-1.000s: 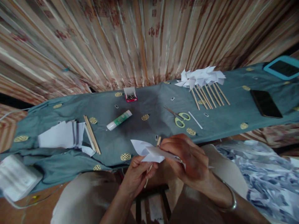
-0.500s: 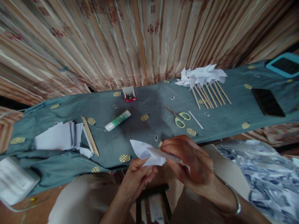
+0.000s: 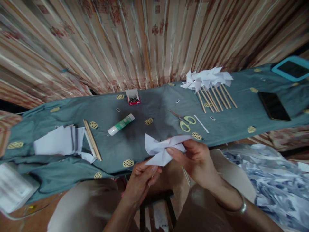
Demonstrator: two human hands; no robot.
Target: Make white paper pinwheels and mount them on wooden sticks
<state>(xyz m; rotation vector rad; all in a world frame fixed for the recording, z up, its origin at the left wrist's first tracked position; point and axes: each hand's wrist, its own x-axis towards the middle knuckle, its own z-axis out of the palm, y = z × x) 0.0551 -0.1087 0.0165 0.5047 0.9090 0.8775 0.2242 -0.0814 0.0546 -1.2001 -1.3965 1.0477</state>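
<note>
Over the tabletop's (image 3: 154, 108) near edge, the pinwheel (image 3: 163, 154); behind it, glue (image 3: 121, 124) leftward, scissors (image 3: 181, 120) rightward; behind the glue a box (image 3: 134, 101); right of that, a row of blades-and-rods (image 3: 211, 80), then a phone (image 3: 274, 106); far left, paper (image 3: 56, 140) beside sticks (image 3: 93, 138)

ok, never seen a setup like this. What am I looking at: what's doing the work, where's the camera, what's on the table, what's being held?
No machine here: just a person's two bare hands. Every picture comes from one camera worn on the head, looking forward and down. The right hand pinches folded white paper, thumb on top. The left hand is at its lower edge; the paper partly hides what those fingers grip. On the green cloth lie a glue stick, scissors, a small open box, loose sticks, a row of paper pinwheels and a phone.
</note>
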